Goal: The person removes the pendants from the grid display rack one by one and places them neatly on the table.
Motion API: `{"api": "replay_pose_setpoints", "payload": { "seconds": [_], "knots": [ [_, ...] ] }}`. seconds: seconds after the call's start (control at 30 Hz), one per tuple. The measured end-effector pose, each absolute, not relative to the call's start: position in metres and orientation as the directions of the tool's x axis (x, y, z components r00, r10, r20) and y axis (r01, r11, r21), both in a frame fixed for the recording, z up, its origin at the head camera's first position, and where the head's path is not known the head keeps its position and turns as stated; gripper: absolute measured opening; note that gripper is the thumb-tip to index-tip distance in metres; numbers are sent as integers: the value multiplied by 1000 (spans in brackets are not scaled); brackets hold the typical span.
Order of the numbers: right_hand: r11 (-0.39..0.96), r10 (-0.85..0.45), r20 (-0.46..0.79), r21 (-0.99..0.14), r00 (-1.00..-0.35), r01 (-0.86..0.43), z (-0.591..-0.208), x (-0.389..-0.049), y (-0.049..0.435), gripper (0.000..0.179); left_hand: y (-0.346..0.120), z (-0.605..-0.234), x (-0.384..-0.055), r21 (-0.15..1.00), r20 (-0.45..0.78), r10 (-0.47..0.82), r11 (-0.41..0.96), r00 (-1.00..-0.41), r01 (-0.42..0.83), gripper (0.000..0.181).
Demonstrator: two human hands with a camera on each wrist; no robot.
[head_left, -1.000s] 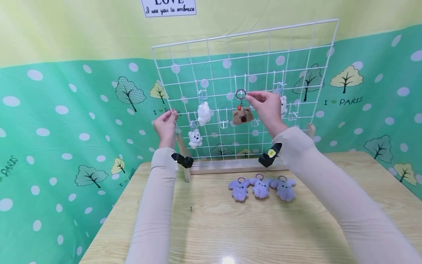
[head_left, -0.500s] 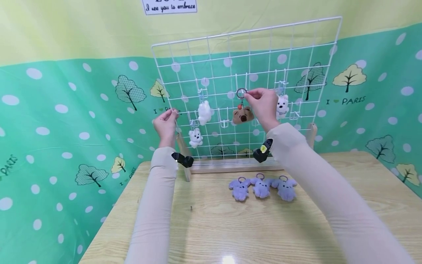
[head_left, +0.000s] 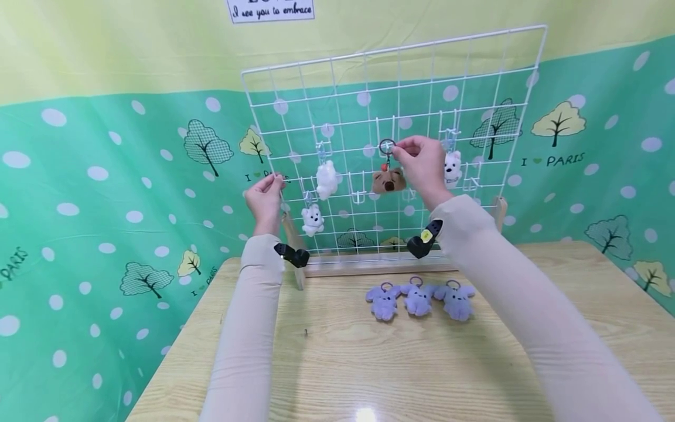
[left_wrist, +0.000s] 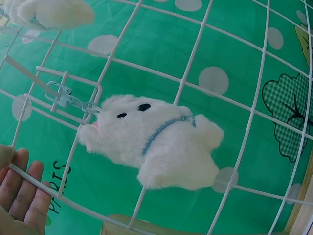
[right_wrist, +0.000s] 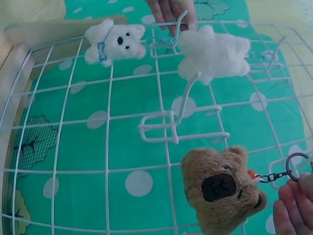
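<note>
My right hand [head_left: 423, 167] pinches the dark key ring [head_left: 387, 139] of a brown plush bear-head keychain [head_left: 389, 180]. The bear head [right_wrist: 222, 191] hangs below the ring by a short chain with an orange bead. In the head view the ring overlaps a hook on the white wire grid rack [head_left: 398, 48]; whether it sits over the hook's tip, I cannot tell. At the rack's left edge my left hand [head_left: 265, 199] grips the wire, thumb in front, as the left wrist view shows. Nearest to it hangs a white plush dog keychain [left_wrist: 161, 137] with a blue collar.
Another white plush keychain [head_left: 327, 180] hangs upper left, and a third white plush [head_left: 452, 169] hangs right of my right hand. Bare hooks [head_left: 358, 197] stick out lower down. Three purple plush keychains [head_left: 418, 300] lie on the wooden table [head_left: 337, 363] before the rack's base.
My right hand has risen slightly with the bear keychain. The white plush at the right, partly hidden behind that hand before, now shows more fully. My left hand stays on the rack's edge.
</note>
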State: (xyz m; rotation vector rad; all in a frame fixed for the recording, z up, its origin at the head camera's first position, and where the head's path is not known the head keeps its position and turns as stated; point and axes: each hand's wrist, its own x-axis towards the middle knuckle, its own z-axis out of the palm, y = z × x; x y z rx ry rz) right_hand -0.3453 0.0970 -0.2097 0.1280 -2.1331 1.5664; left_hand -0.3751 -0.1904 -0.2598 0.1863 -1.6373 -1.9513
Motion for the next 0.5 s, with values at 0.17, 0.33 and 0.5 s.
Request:
{"api": "replay_pose_setpoints", "payload": {
  "seconds": [0.17,0.33,0.5],
  "knots": [
    [306,186,437,-877,-880,-371,-208,-338,99,19,-190,-260,-376,941,254,-509,-68,-823,332,23],
    [272,158,453,-874,-877,-402,-208,-329,101,20,-190,-260,-377,940,255,-507,-70,-824,334,22],
    [260,139,453,-875,-881,-408,-212,-321,101,22,-191,-260,-376,943,248,-506,-67,-826,325,23]
  ]
}}
